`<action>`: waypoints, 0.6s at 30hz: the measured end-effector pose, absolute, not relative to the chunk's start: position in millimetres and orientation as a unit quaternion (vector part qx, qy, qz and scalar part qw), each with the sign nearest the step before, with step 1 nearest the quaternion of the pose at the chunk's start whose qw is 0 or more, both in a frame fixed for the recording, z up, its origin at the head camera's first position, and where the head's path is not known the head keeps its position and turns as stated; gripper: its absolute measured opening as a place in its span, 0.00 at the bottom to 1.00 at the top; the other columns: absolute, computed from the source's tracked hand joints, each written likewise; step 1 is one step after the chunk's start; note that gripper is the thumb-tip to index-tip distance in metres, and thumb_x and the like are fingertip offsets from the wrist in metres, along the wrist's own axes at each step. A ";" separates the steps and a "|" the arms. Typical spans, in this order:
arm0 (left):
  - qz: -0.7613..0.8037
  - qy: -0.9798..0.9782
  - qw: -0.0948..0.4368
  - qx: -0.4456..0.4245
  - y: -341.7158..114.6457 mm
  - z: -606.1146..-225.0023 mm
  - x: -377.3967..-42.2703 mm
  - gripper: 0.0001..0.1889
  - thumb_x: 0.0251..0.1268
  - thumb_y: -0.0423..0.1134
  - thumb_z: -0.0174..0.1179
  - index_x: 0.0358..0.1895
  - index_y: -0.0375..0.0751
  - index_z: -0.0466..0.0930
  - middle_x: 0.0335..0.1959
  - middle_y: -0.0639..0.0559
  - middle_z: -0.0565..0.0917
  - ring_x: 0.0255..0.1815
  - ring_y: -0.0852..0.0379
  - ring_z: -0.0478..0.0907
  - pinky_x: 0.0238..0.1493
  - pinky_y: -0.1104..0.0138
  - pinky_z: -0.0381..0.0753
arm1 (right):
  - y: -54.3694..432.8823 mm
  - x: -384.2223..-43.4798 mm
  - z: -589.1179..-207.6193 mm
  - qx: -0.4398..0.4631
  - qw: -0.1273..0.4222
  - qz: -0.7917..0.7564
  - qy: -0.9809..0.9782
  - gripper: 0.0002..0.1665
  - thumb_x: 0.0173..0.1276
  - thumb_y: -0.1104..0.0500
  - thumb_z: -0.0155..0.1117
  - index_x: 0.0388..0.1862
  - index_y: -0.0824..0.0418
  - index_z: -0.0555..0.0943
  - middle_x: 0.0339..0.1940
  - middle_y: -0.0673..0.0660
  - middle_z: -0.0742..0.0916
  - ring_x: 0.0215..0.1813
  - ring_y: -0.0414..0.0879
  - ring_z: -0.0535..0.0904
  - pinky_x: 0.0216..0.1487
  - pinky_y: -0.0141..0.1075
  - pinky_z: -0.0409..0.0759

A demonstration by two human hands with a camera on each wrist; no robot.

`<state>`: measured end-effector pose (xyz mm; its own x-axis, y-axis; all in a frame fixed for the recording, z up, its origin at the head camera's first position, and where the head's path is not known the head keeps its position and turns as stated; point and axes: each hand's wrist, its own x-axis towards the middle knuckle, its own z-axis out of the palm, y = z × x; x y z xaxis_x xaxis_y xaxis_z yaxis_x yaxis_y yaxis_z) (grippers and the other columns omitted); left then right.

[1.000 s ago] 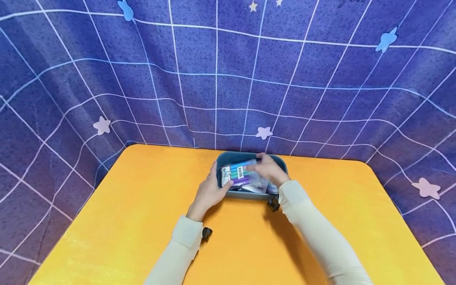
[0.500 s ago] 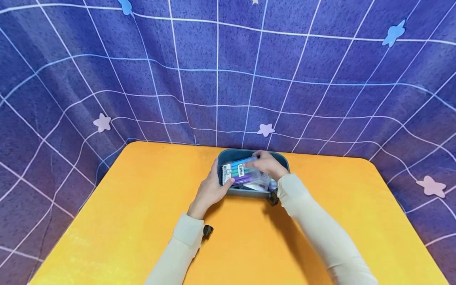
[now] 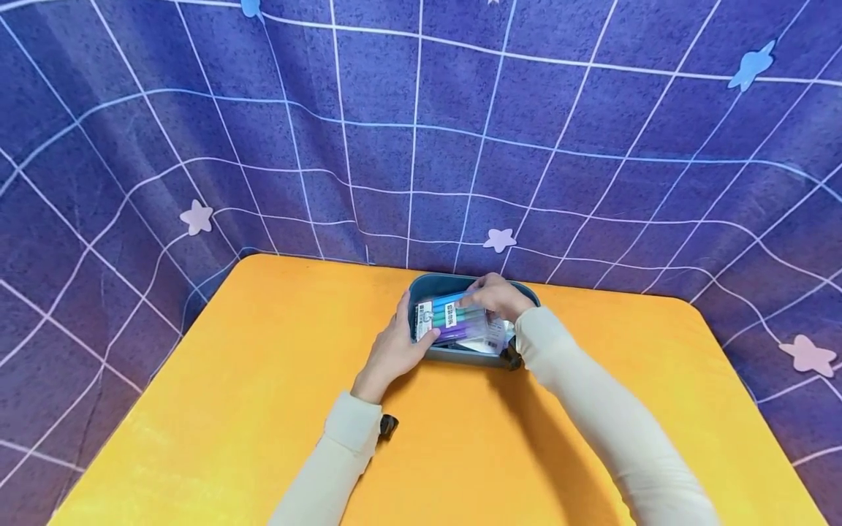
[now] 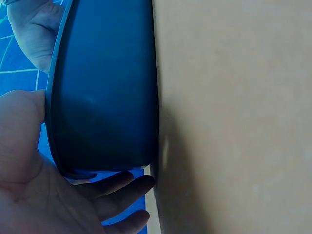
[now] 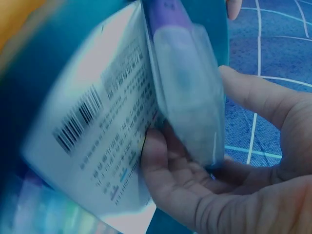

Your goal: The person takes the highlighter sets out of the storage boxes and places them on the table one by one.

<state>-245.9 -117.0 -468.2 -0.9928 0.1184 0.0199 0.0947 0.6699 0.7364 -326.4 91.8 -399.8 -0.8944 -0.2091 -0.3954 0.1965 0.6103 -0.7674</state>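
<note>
A dark teal plastic bin (image 3: pixel 460 356) stands at the far side of the table. My left hand (image 3: pixel 393 349) grips its left end; in the left wrist view the thumb lies at the rim and the fingers reach round the end wall. Within the bin, my right hand (image 3: pixel 498 296) holds a clear pack of coloured markers (image 3: pixel 451 315) between thumb and fingers. The pack is tilted, showing blue, green and purple barrels and a white label. Beside it, a white barcoded card (image 5: pixel 105 122) in the right wrist view touches or lies close to my fingertips.
More packs with pastel colours (image 5: pixel 53 209) lie lower in the bin, blurred. A yellow-orange cloth covers the table (image 3: pixel 276 380). Right behind the bin hangs a blue gridded curtain (image 3: pixel 368 168) with stars. Small black wrist devices (image 3: pixel 388 426) show at the cuffs.
My right hand has moved slightly, and the right end of the marker pack appears a little higher. The left hand keeps its place on the bin. The head view has shifted slightly.
</note>
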 end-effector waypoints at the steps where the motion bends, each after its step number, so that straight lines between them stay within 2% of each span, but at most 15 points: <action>1: 0.402 0.914 0.015 0.058 -116.7 -468.3 -245.9 0.51 0.70 0.60 0.58 0.83 0.49 0.35 0.82 0.42 0.56 0.75 0.34 0.67 0.71 0.40 0.69 | 91.9 -327.8 -399.9 -0.004 0.232 -0.439 0.868 0.28 0.64 0.57 0.72 0.59 0.68 0.76 0.46 0.58 0.80 0.31 0.43 0.67 0.30 0.36 0.72; 8: 0.403 0.913 0.021 0.057 -116.3 -465.8 -245.5 0.51 0.70 0.61 0.58 0.83 0.52 0.33 0.82 0.41 0.56 0.73 0.32 0.69 0.70 0.38 0.69 | 89.1 -335.5 -399.9 -0.015 0.226 -0.412 0.883 0.19 0.59 0.59 0.76 0.43 0.66 0.79 0.33 0.52 0.79 0.32 0.43 0.72 0.30 0.36 0.75; 11: 0.400 0.915 0.019 0.056 -116.1 -466.0 -246.0 0.51 0.70 0.61 0.58 0.83 0.52 0.34 0.82 0.41 0.57 0.72 0.32 0.70 0.69 0.38 0.70 | 87.2 -338.5 -400.6 -0.026 0.222 -0.402 0.888 0.16 0.59 0.59 0.76 0.39 0.66 0.80 0.32 0.51 0.79 0.32 0.43 0.72 0.31 0.37 0.75; 14: 0.400 0.915 0.018 0.055 -116.3 -467.2 -246.6 0.51 0.70 0.61 0.58 0.83 0.51 0.34 0.82 0.41 0.57 0.72 0.32 0.70 0.68 0.38 0.71 | 84.6 -340.4 -401.7 -0.029 0.225 -0.398 0.889 0.18 0.59 0.59 0.76 0.43 0.67 0.81 0.39 0.55 0.83 0.40 0.47 0.76 0.39 0.40 0.79; 16: 0.401 0.914 0.020 0.055 -116.7 -468.2 -246.8 0.51 0.70 0.60 0.58 0.83 0.52 0.34 0.82 0.41 0.57 0.72 0.32 0.70 0.68 0.38 0.70 | 82.2 -341.6 -402.3 -0.034 0.226 -0.391 0.892 0.22 0.60 0.58 0.76 0.48 0.68 0.82 0.48 0.59 0.84 0.49 0.51 0.78 0.51 0.43 0.82; 18: 0.404 0.913 0.022 0.055 -117.4 -469.0 -246.8 0.51 0.70 0.60 0.58 0.83 0.53 0.33 0.82 0.41 0.56 0.73 0.33 0.69 0.69 0.38 0.70 | 79.4 -343.0 -403.0 -0.040 0.227 -0.383 0.894 0.24 0.60 0.57 0.76 0.51 0.69 0.82 0.57 0.63 0.84 0.59 0.56 0.78 0.62 0.48 0.80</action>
<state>-246.8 -117.4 -469.0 -0.9931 0.1174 0.0045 0.0823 0.6679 0.7397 -343.0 79.4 -403.0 -0.8934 -0.2460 -0.3760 0.1028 0.7028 -0.7039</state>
